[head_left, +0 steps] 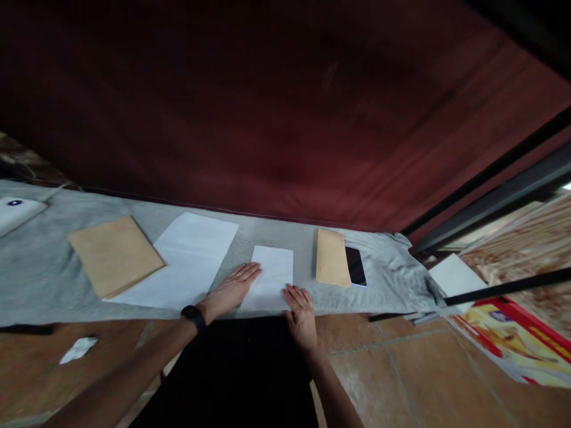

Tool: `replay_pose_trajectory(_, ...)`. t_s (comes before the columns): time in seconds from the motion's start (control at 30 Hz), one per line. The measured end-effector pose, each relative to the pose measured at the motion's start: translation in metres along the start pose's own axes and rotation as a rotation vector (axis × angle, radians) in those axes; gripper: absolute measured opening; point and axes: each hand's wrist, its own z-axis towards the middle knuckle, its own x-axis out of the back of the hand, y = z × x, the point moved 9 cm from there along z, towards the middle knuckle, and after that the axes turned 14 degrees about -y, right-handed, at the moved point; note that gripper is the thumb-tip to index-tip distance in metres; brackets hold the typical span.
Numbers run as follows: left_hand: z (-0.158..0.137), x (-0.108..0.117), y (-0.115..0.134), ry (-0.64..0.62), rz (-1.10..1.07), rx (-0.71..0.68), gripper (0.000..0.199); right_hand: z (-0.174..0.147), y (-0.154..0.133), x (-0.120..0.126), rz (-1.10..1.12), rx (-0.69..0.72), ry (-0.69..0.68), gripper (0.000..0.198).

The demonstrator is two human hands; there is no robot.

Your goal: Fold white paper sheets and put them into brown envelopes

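A folded white sheet of paper [273,267] lies on the grey cloth in front of me. My left hand [235,285], with a black band at the wrist, rests flat along its left edge, fingers stretched out. At the lower right edge of the same sheet my right hand [301,312] presses down with its fingers extended. Left of my hands is a larger white paper [196,238] with a crease across it. A stack of brown envelopes [116,252] partly covers that paper. Another brown envelope stack [331,258] sits to the right.
A dark phone [355,266] lies partly beneath the right envelopes. The narrow grey-clothed table [263,230] backs onto a dark red curtain [276,148]. A white device [20,214] is far left. Black metal bars [513,285] and a red-yellow box [513,339] stand at right.
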Motion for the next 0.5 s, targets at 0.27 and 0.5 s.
replay_pose_trajectory(0.27,-0.038,0.011,0.031,-0.132,-0.023,-0.161,0.07,0.0,0.004,-0.003,0.025,-0.017,0.007,0.059)
replay_pose_trajectory(0.5,-0.046,0.021,0.045,-0.119,-0.032,-0.241,0.061,-0.001,0.009,-0.007,0.049,-0.013,0.003,0.059)
